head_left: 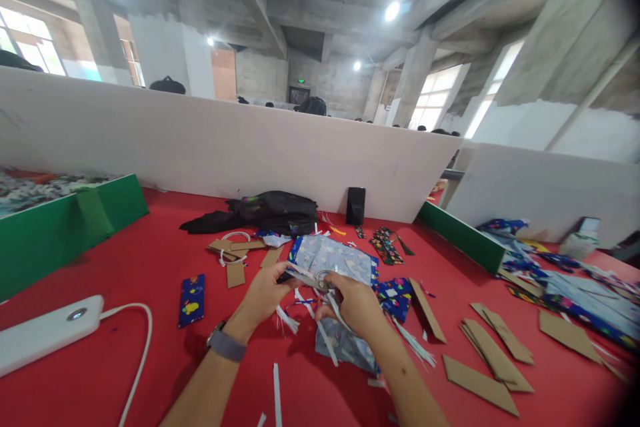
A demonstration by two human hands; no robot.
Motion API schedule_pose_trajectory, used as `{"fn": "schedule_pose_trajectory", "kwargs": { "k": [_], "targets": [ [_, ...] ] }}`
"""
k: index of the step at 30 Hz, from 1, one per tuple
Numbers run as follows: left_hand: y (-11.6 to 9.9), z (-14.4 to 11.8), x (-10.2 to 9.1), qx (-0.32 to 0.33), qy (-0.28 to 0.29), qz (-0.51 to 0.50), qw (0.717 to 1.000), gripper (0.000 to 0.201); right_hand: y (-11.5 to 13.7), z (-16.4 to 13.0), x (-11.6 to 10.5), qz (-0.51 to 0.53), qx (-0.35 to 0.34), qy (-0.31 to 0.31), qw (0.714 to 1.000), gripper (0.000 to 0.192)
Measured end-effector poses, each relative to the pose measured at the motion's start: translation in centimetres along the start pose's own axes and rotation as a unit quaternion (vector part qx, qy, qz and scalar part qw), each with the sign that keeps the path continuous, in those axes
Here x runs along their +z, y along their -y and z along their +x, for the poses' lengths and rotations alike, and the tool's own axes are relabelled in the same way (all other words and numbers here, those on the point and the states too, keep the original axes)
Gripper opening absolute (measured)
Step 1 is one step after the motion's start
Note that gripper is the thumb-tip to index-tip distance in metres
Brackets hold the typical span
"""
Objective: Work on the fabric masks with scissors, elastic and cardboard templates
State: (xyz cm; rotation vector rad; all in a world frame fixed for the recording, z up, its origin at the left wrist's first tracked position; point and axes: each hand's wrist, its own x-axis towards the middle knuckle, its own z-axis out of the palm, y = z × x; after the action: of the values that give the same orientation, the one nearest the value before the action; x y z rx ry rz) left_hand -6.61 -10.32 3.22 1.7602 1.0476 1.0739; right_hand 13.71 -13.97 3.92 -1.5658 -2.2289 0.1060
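Observation:
My right hand point(353, 300) grips a pair of metal scissors point(320, 283), with the blades pointing toward my left hand point(265, 297). The left fingers are closed at the blade tips on a small dark piece with a pale edge, mostly hidden, so I cannot name it. Beneath both hands lies blue patterned fabric point(340, 257), its pale underside up. White strips point(327, 340) and a white tassel point(287, 321) hang or lie around the fingers. A blue patterned bookmark-like piece point(192, 300) rests left of my left wrist.
Cardboard strips point(480, 383) lie at right and some point(236, 273) beyond my left hand. A white power bank point(55, 333) with a cable sits at left. At the back are a black cloth bundle point(275, 210) and a phone point(355, 205). Green dividers point(463, 237) flank the red table.

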Motion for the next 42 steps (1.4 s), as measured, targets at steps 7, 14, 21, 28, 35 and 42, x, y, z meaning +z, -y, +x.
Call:
{"fn": "schedule_pose_trajectory", "kwargs": {
  "k": [7, 14, 21, 28, 35, 42],
  "targets": [
    [-0.7, -0.2, 0.0, -0.011, -0.01, 0.003, 1.0, 0.019, -0.4, 0.0, 0.0, -0.022, 0.001, -0.007, 1.0, 0.032],
    [-0.6, -0.1, -0.1, -0.026, 0.003, -0.028, 0.999, 0.019, -0.8, 0.1, 0.0, -0.021, 0.008, -0.001, 1.0, 0.031],
    [0.2, 0.0, -0.1, -0.039, 0.009, -0.058, 0.997, 0.022, -1.1, 0.0, 0.0, 0.064, 0.034, -0.011, 0.997, 0.033],
    [0.5, 0.1, -0.1, -0.008, 0.022, -0.027, 0.999, 0.021, -0.8, 0.0, -0.2, 0.095, -0.026, -0.013, 0.995, 0.033],
    [-0.5, -0.2, -0.1, 0.03, 0.056, 0.033, 0.997, 0.023, -0.7, 0.0, -0.1, 0.086, -0.028, -0.004, 0.996, 0.033],
    [-0.3, -0.3, 0.2, 0.034, 0.052, 0.069, 0.996, 0.024, -0.6, 0.0, -0.3, 0.086, -0.032, 0.008, 0.996, 0.034]
  ]
}}
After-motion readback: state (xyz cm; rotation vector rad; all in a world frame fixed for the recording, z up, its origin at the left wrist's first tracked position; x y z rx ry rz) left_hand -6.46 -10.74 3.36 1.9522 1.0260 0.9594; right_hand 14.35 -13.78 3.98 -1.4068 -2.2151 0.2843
